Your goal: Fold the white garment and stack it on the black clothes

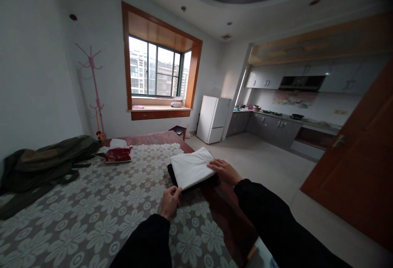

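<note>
Though perhaps creased, folded white cloth (193, 167).

Folded white cloth (192, 167): matt, smooth. Tablecloth (110, 200): lace-like, textured. Table (229, 208): wood, looks glossy. Bag (55, 155): matt fabric, creased.

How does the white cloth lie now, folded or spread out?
Folded: the white cloth forms a compact, flat pad with straight edges, on top of black cloth.

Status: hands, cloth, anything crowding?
Left hand pinching near corner of folded white cloth; right hand on its right edge. Black cloth underneath. Red tissue pack apart, leftward.
</note>
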Demonstrator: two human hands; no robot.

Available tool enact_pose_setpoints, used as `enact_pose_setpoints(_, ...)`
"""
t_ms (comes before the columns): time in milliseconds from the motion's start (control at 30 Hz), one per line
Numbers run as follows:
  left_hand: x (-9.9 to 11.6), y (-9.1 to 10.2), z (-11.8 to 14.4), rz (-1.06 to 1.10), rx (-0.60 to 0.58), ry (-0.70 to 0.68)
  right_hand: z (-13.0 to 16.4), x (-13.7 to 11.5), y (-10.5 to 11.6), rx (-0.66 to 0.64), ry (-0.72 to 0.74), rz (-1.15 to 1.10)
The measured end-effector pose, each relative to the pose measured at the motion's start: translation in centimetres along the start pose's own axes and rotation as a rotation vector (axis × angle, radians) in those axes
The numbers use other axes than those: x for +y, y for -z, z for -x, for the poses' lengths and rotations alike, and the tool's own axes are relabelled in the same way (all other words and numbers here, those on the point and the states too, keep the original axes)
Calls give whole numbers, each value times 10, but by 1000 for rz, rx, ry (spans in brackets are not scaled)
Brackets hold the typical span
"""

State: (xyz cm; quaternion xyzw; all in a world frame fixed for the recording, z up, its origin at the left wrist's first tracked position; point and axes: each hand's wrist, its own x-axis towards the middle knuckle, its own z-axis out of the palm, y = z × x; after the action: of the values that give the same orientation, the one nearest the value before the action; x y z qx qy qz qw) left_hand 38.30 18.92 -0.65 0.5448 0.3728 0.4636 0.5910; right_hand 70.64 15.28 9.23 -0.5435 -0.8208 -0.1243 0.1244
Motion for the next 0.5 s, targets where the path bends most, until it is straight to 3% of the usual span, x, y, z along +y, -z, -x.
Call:
enact_pose_setpoints(133, -1, 4, -3, -43, 120, 13, 1, 1, 1, 16, -176, -312)
enact_pose_setpoints(233, -3, 8, -9, -44, 221, 39, -14, 6, 2, 121, -582, -587)
enact_pose_setpoints(300, -4, 9, -12, -20, 221, 67, -26, 11, -3, 144, -816, -652)
enact_pose_setpoints(500, -5, 9, -20, 145, 138, 145, -50, 15, -18, -78, -985, -814)
